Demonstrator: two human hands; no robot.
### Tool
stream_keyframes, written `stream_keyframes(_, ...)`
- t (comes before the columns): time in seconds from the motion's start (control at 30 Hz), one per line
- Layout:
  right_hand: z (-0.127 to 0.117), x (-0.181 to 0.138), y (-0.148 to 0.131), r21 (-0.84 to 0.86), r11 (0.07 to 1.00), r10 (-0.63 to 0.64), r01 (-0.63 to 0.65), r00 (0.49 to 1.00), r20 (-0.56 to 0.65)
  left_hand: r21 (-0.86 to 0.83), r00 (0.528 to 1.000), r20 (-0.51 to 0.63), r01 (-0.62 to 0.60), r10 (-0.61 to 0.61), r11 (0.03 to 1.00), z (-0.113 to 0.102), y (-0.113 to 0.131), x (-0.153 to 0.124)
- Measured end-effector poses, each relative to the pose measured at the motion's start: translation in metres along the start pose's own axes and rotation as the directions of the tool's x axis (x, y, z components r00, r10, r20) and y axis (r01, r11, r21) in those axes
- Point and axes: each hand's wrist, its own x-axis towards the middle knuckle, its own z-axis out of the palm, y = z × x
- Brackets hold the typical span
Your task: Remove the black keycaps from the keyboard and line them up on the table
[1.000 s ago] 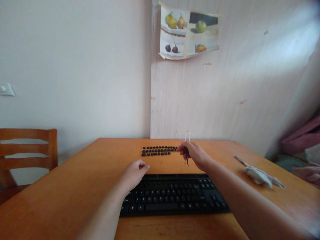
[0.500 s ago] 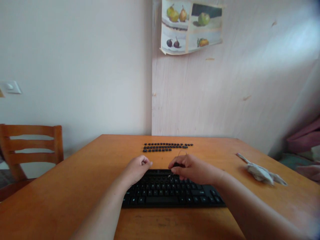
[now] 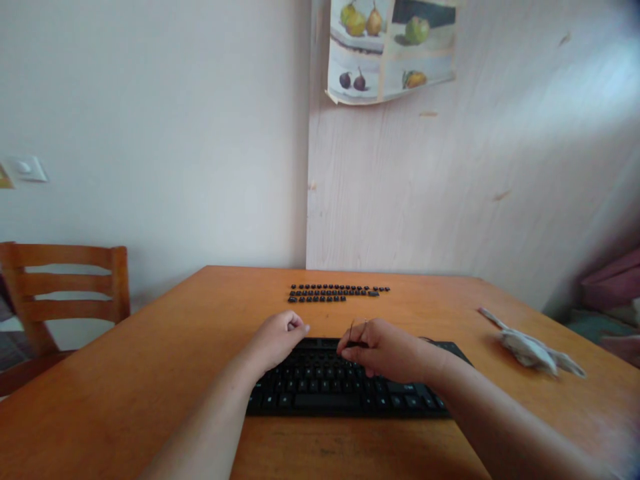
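Observation:
A black keyboard [image 3: 327,401] lies flat on the table, its upper rows looking bare of keycaps. My right hand [image 3: 385,348] is closed over the keyboard's upper middle, gripping a small dark keycap puller [image 3: 357,345] whose thin wires stick up above the fingers. Most of that tool is hidden by my fingers. At the keyboard's upper left edge rests my left hand [image 3: 279,340], fingers curled and thumb pressed against them; whatever it may hold is hidden. Beyond the keyboard, loose black keycaps [image 3: 327,293] lie in three rows.
The wooden table [image 3: 165,373] reaches back to the wall. A crumpled grey-white cloth [image 3: 530,350] lies at the right. A wooden chair [image 3: 70,283] stands at the left. Fruit paintings [image 3: 393,50] hang on the wall, and folded fabric [image 3: 613,280] shows at the far right.
My right hand has tilted and dropped slightly, and the tool's wires have shifted angle. The left hand stays in place. The whole view has shifted a little.

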Motion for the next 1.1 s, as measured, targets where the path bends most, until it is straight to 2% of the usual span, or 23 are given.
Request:
stream_keyframes(0.2, 0.009, 0.003, 0.006, 0.160, 0.983, 0.088, -0.092, 0.996, 0.033, -0.012, 1.000, 0.012, 0.003, -0.003, 1.000, 0.001, -0.001, 0.001)
stream_keyframes(0.33, 0.013, 0.008, 0.007, 0.222, 0.964, 0.152, -0.147, 0.988, -0.006, -0.017, 1.000, 0.003, 0.005, -0.005, 1.000, 0.001, 0.000, 0.000)
stream_keyframes(0.43, 0.019, 0.014, 0.008, 0.207, 0.963, 0.202, -0.172, 0.970, -0.134, -0.032, 1.000, -0.015, -0.008, 0.008, 0.999, 0.003, 0.002, -0.002)
stream_keyframes(0.53, 0.025, 0.019, 0.010, 0.151, 0.980, 0.171, -0.127, 0.930, -0.326, -0.054, 1.000, -0.015, -0.016, 0.015, 0.998, 0.007, 0.006, -0.004)
stream_keyframes(0.6, 0.028, 0.019, 0.011, 0.128, 0.985, 0.157, -0.115, 0.910, -0.384, -0.052, 1.000, -0.001, -0.025, 0.025, 0.998, 0.010, 0.010, -0.007)
stream_keyframes(0.73, 0.028, 0.017, 0.007, 0.174, 0.970, 0.224, -0.172, 0.911, -0.345, 0.031, 0.993, 0.057, -0.105, 0.103, 0.994, 0.014, 0.017, -0.012)
stream_keyframes(0.87, 0.030, 0.016, 0.004, 0.277, 0.933, 0.315, -0.229, 0.892, -0.324, 0.101, 0.985, 0.096, -0.151, 0.142, 0.983, 0.015, 0.018, -0.013)
stream_keyframes(1.0, 0.029, 0.019, 0.006, 0.360, 0.903, 0.361, -0.234, 0.868, -0.342, 0.120, 0.983, 0.102, -0.167, 0.155, 0.979, 0.015, 0.015, -0.011)
stream_keyframes(1.1, 0.022, 0.020, 0.008, 0.434, 0.881, 0.374, -0.186, 0.836, -0.401, 0.130, 0.982, 0.103, -0.173, 0.160, 0.976, 0.015, 0.012, -0.010)
